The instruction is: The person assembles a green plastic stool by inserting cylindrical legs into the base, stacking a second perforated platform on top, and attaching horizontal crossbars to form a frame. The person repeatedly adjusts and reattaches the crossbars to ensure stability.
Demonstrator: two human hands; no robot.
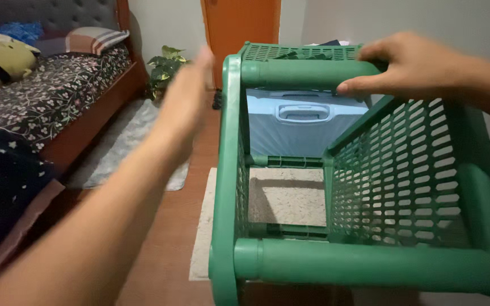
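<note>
A green plastic rack (228,170) with lattice shelves and round tube bars fills the right half of the view, tipped on its side. My right hand (409,65) grips the far top tube bar (296,73) of the rack. My left hand (191,93) is stretched out with fingers apart, just left of the rack's upper left corner, blurred and holding nothing. Whether it touches the rack I cannot tell. Through the frame I see a light blue plastic box (301,122) with a handle.
A bed (58,85) with a dark floral cover and pillows stands at the left. A pale rug (126,141) lies beside it, and a beige mat (284,195) under the rack. A potted plant (165,68) and an orange door (239,25) are at the back.
</note>
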